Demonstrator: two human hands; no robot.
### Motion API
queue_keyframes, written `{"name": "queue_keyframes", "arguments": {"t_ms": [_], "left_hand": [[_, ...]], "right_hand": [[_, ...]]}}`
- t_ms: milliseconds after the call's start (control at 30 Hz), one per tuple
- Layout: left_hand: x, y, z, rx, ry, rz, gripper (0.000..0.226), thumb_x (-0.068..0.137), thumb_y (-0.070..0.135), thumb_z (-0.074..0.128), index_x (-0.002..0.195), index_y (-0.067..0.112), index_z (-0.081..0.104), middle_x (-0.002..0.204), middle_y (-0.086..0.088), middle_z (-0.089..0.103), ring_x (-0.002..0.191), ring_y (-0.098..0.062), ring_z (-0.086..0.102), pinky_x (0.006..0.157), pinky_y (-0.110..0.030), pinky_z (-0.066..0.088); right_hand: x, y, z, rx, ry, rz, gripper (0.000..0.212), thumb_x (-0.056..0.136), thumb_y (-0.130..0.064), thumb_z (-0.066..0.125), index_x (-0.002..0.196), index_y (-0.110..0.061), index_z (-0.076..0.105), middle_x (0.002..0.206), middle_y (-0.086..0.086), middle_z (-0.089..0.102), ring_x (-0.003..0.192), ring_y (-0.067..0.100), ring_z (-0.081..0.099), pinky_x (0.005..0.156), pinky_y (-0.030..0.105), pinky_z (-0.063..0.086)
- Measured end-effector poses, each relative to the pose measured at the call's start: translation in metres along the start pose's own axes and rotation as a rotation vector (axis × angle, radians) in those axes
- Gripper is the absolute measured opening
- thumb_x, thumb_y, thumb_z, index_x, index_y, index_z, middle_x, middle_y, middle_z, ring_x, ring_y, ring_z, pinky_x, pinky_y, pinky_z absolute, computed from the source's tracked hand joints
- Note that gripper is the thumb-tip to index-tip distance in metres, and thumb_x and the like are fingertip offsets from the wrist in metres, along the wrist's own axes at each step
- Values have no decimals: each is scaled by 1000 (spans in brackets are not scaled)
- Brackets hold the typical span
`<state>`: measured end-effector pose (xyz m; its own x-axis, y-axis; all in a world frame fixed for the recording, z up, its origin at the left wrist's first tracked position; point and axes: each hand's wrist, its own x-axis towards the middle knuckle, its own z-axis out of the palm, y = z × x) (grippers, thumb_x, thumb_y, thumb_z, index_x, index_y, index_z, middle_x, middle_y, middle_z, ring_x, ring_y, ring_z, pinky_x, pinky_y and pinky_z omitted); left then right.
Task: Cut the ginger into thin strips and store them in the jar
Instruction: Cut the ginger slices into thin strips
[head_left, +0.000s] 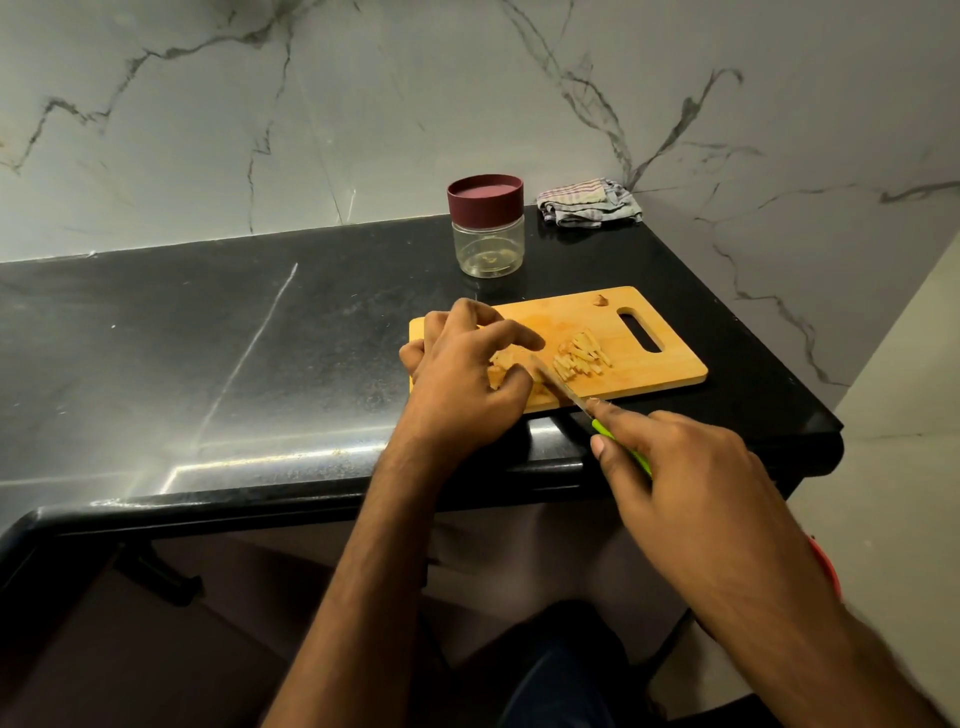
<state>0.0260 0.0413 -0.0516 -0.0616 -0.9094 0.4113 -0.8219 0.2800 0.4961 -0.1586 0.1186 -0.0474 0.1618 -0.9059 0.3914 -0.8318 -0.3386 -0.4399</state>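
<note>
Behind board (639, 317), lidded jar (486, 226), cloth (589, 201); left hand (462, 374) gripping ginger (500, 370), right hand (675, 462) gripping knife (558, 387)

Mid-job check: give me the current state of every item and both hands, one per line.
jar: lid on, upright, looks empty
ginger piece: uncut, held on board
ginger strips: cut, piled on board
knife: blade at the ginger
left hand: holding ginger piece
right hand: gripping knife
cloth: crumpled
</note>
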Motion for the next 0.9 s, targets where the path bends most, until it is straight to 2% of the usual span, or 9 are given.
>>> {"name": "queue_keyframes", "arguments": {"t_ms": [167,333,467,600,733,833,900], "left_hand": [[-1,0,-2,-18,50,-101,2,88,40,70,90,39,70,107,19,51,120,-9,30,90,-33,13],[1,0,-4,-6,3,-107,6,84,42,76,83,37,74,105,18,59,120,-12,32,90,-34,14],[2,-1,-4,-15,-16,-110,7,84,41,77,80,37,73,105,20,60,120,-12,32,91,-35,14],[3,-2,-4,2,-30,-104,10,84,43,77,78,37,72,103,22,58,120,-12,32,91,-35,14],[4,-3,-4,-6,-34,-108,10,83,44,77,78,36,73,104,21,57,121,-12,33,94,-38,16],[4,-2,-3,-4,-31,-115,10,83,44,77,79,36,73,104,21,57,120,-12,32,94,-38,16],[4,-2,-3,5,-26,-111,10,83,44,76,78,37,72,104,20,57,120,-12,32,94,-38,16]], "right_hand": [[2,-1,2,53,16,1,40,98,-40,41,138,-35,49,93,-10,64,74,3,51,55,6,30],[-1,-2,5,58,0,-12,40,97,-39,41,135,-33,53,96,-9,69,79,4,58,64,13,39],[-3,-1,5,62,-18,8,39,98,-39,41,134,-34,52,90,-11,66,71,1,52,56,4,29],[1,-3,2,76,-36,20,39,98,-39,41,135,-35,51,92,-10,67,73,2,52,61,11,38],[13,-5,7,69,-52,37,35,99,-39,41,131,-33,55,90,-7,66,74,6,56,59,15,37],[14,-5,6,59,-93,25,36,99,-40,39,131,-32,53,84,-9,61,69,4,51,56,13,35],[9,-3,1,52,-87,29,38,99,-42,39,135,-36,50,77,-12,56,62,2,48,50,9,29]]}}
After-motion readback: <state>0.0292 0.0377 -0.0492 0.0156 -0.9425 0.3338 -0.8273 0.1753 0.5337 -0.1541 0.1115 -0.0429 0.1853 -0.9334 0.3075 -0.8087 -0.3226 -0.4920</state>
